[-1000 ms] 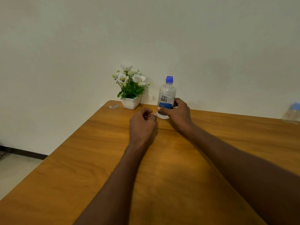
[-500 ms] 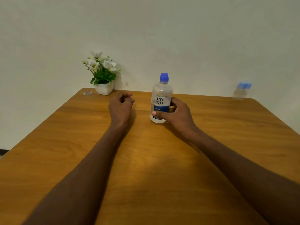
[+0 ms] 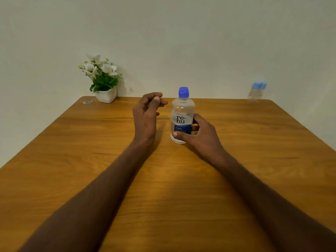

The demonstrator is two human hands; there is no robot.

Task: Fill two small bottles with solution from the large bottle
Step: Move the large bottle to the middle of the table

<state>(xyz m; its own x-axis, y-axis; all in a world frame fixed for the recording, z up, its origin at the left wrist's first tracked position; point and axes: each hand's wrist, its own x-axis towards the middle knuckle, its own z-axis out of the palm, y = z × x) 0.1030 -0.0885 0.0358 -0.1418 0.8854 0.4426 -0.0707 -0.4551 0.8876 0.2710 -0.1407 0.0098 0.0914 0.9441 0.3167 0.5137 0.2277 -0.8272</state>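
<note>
Large clear plastic bottle (image 3: pixel 182 117) with the blue cap stands upright mid-table on the brown wooden table (image 3: pixel 254 160), my right hand (image 3: pixel 198 135) wrapped round its lower half. My left hand (image 3: pixel 146 113) hovers just left of it, fingers loosely curled, holding nothing. Two small clear blue-capped bottles (image 3: pixel 256 92) wait at the far right corner, well apart.

Likely home room: wooden table (image 3: pixel 91 170) against plain wall (image 3: pixel 181 42), potted flowers (image 3: pixel 102 79) in corner.
</note>
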